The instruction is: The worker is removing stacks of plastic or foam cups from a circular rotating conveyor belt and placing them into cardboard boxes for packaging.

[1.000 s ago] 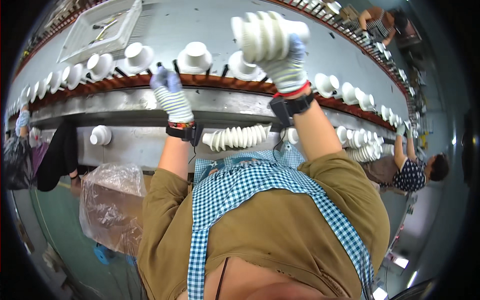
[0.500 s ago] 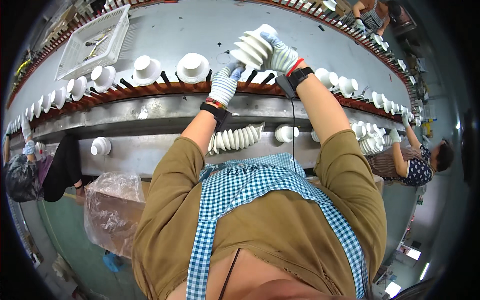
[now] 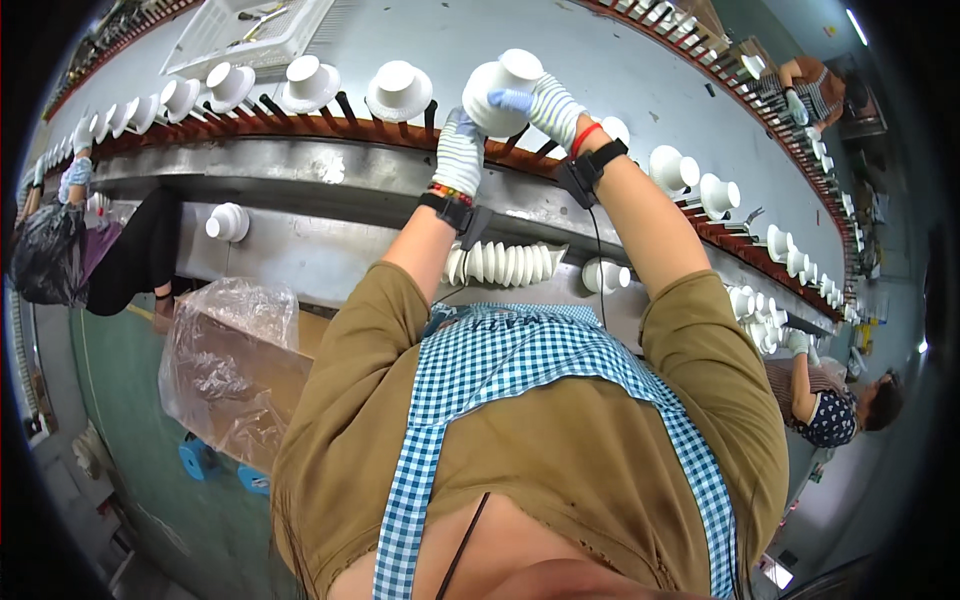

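Note:
A white ribbed bellows sleeve (image 3: 490, 95) stands over the rail of dark pegs, its narrow collar facing up toward me. My right hand (image 3: 545, 108), in a blue-and-white striped glove, grips its right side, one finger lying across its front. My left hand (image 3: 460, 150), gloved alike, is closed at the sleeve's lower left edge, its fingertips partly hidden. The sleeve hides whatever peg lies beneath. On the peg rail (image 3: 380, 132), another white bellows sleeve (image 3: 399, 91) sits just left of my hands. More sleeves line the rail on both sides.
On the metal ledge below lie a long stretched white bellows (image 3: 505, 264) and two compact ones, including one at left (image 3: 228, 222). A white plastic crate (image 3: 250, 40) holds tools. A plastic-lined carton (image 3: 240, 370) stands lower left. People work at both sides and across the table.
The bellows sleeve has turned from lying sideways in my right hand to collar-up over the rail. My left hand has come to its lower edge. The view has shifted.

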Available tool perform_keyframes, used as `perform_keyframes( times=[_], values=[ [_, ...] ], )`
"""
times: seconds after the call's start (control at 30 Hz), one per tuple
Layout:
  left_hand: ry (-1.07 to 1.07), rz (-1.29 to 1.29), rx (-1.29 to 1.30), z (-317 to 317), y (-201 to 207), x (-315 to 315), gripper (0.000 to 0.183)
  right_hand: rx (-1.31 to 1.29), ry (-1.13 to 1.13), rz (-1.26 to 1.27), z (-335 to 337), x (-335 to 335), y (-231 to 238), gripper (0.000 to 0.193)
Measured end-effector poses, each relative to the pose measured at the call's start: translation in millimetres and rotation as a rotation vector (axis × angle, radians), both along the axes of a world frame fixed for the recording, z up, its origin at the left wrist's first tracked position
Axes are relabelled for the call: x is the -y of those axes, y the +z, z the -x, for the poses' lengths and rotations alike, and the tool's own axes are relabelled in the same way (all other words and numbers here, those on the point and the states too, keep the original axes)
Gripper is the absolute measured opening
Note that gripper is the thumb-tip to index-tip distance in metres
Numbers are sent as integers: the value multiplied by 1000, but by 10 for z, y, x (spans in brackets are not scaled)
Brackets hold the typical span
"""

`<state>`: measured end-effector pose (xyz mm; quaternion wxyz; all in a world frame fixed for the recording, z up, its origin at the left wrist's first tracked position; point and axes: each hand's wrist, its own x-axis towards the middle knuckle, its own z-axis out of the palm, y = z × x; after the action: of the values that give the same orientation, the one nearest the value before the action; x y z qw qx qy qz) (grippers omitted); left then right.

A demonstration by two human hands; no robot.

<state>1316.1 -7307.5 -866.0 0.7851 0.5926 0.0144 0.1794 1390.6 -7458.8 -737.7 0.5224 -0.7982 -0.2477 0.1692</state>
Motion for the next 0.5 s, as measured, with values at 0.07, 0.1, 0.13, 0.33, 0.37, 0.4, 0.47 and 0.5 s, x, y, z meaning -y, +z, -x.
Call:
perform_keyframes(
  times=[0.07,0.1,0.13,0.33,0.37,0.4,0.47,0.5],
  values=[
    [2,368,-45,-62,118,165,28,-168,-40,-35,-13,6,89,63],
    [5,363,-42,-73,179,176,28,-166,-36,-39,-8,17,133,63],
    [43,134,-68,-86,188,164,30,-303,-91,-118,27,12,191,60],
    [287,41,-173,-141,28,206,41,-708,-271,-575,-39,7,16,56],
    [250,45,-219,-84,97,228,41,-700,-276,-594,-24,62,-53,56],
    [225,30,-199,-10,162,261,43,-705,-315,-690,21,136,-136,56],
    [244,6,-160,21,165,263,43,-699,-408,-838,126,263,-185,59],
    [276,-11,-162,54,123,251,41,-667,-418,-908,195,341,-225,58]
  ],
)
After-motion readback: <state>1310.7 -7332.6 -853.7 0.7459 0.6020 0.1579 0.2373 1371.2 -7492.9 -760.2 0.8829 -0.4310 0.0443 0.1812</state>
